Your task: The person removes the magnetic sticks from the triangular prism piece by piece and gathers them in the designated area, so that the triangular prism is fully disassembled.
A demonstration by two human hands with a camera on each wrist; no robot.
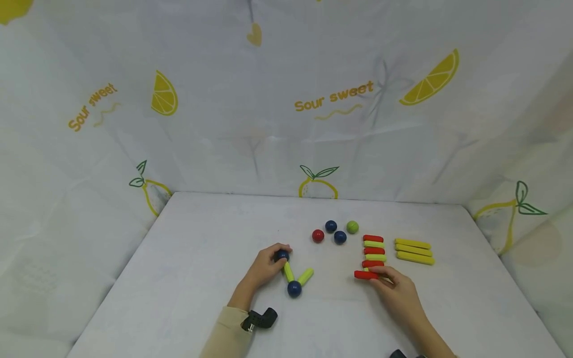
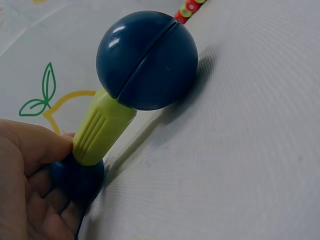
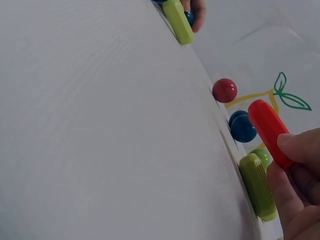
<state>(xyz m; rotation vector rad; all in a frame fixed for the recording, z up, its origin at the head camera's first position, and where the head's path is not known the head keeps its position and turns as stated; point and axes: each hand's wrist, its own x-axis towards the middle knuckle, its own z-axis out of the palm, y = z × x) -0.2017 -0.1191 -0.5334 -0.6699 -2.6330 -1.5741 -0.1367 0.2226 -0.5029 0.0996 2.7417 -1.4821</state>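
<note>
My left hand (image 1: 263, 267) grips a dark blue ball (image 1: 282, 255) at the far end of a V-shaped piece. From that ball a yellow-green stick (image 1: 288, 272) runs to a second blue ball (image 1: 294, 289), and another yellow-green stick (image 1: 306, 276) points away from it to the right. In the left wrist view the thumb rests by the end of the ribbed stick (image 2: 102, 127). My right hand (image 1: 400, 293) pinches a red stick (image 1: 364, 274) by one end between thumb and fingers. The red stick (image 3: 269, 130) also shows in the right wrist view.
Beyond the right hand lies a column of alternating red and yellow-green sticks (image 1: 374, 251). Three longer yellow sticks (image 1: 414, 251) lie right of it. Further back are a red ball (image 1: 318, 235), two blue balls (image 1: 340, 237) and a green ball (image 1: 352, 227). A patterned cloth (image 1: 250, 164) hangs behind the table.
</note>
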